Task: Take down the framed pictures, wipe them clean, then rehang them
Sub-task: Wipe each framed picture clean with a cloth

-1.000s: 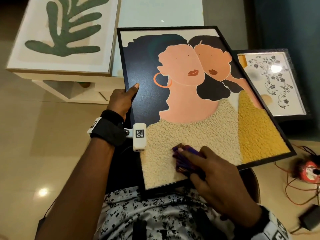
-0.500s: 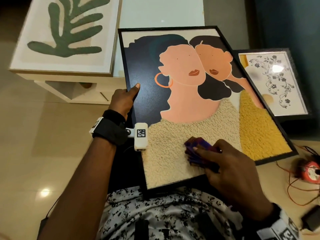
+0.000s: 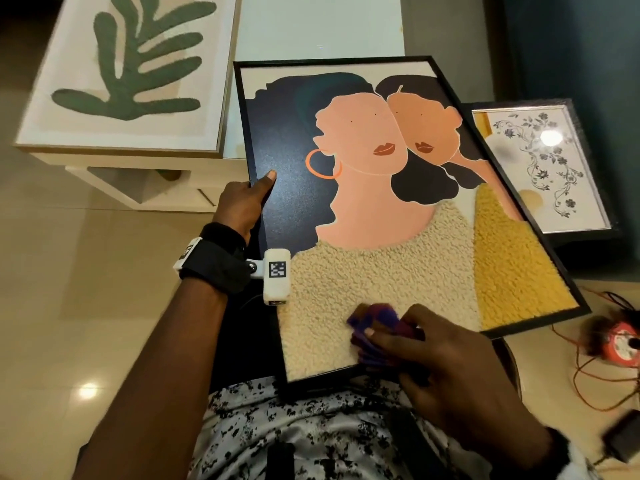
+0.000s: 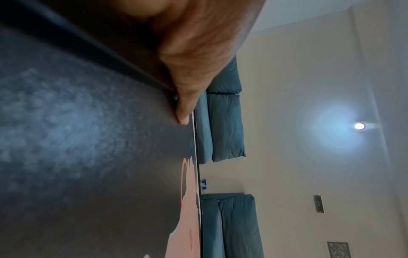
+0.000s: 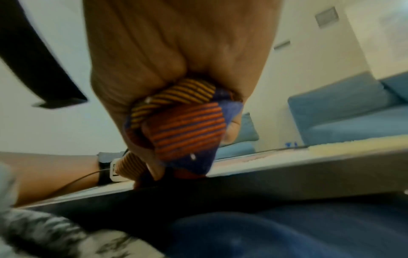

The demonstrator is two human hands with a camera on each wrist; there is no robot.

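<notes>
**A:** Where's the risk? The black-framed portrait (image 3: pixel 381 209) lies tilted across the person's lap, its near edge against the patterned shirt (image 3: pixel 311 438) and its far corners hanging out over the white side table (image 3: pixel 138 174) and the floral picture (image 3: pixel 543 168).

**B:** It's the hold, I'd say. The left hand (image 3: pixel 242 202) grips only the left edge, thumb flat on the front and the fingers out of sight behind. The right hand (image 3: pixel 446 372) is curled around a bunched purple striped cloth (image 5: pixel 187 129) and presses it onto the cream area near the bottom edge. A hard stroke outward could pivot the frame off the lap and knock that floral picture, or drop a corner toward the red cable reel (image 3: pixel 620 344).

**A:** And the leaf print (image 3: pixel 131 74)?

**B:** It lies flat on the table, well apart from the wiping, and cut off by the picture's edge.

**A:** What can't you make out?

**B:** Whether the portrait is glazed or has a raised pile. The right wrist view is blurred, and what props the frame underneath is hidden.
</notes>
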